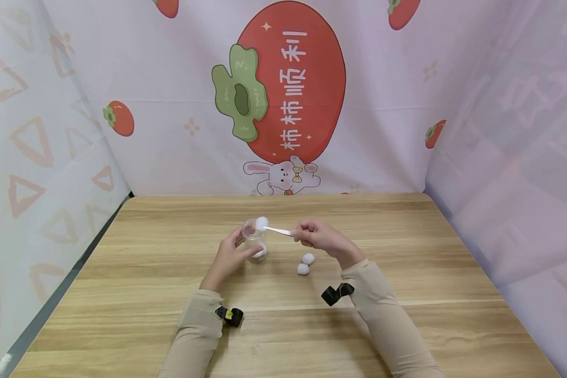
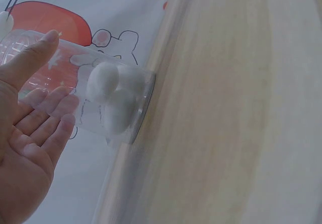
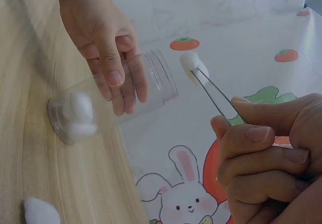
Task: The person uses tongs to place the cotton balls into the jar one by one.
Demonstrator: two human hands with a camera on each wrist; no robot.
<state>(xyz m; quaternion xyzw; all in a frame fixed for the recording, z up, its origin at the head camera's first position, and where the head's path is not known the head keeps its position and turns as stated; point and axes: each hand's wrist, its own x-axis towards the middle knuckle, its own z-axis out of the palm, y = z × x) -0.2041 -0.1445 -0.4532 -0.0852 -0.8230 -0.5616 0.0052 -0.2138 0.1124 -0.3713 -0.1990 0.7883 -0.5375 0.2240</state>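
— Head view first: where does the ball [image 1: 262, 222] sit against the jar [image 1: 254, 237]?

— At the jar's mouth, on its far right edge; the tweezers [image 1: 280, 231] pinch it at their tips, and the right hand [image 1: 317, 237] is closed round their other end, thumb and fingers pressing the two arms together.

— And the long axis of the tweezers?

— Nearly level across the table [image 1: 406, 294], running from the right hand leftward to the jar, tips slightly farther than the handle; so the ball lies left of the grip, with the whole length of the tool between.

— Is the jar steadied?

— Yes; the left hand [image 1: 228, 258] holds it from the near left, thumb on one side and fingers on the other; in the right wrist view the fingers [image 3: 116, 78] wrap the clear wall, and the mouth [image 3: 163, 75] faces the ball [image 3: 190, 63], just apart from it.

— Anything inside already?

— Several balls [image 2: 113, 100] lie packed at the bottom, seen in the left wrist view; I cannot count them surely.

— What else is on the table?

— Two loose balls [image 1: 305, 263] lie near the right hand, on its near side, close beside each other.
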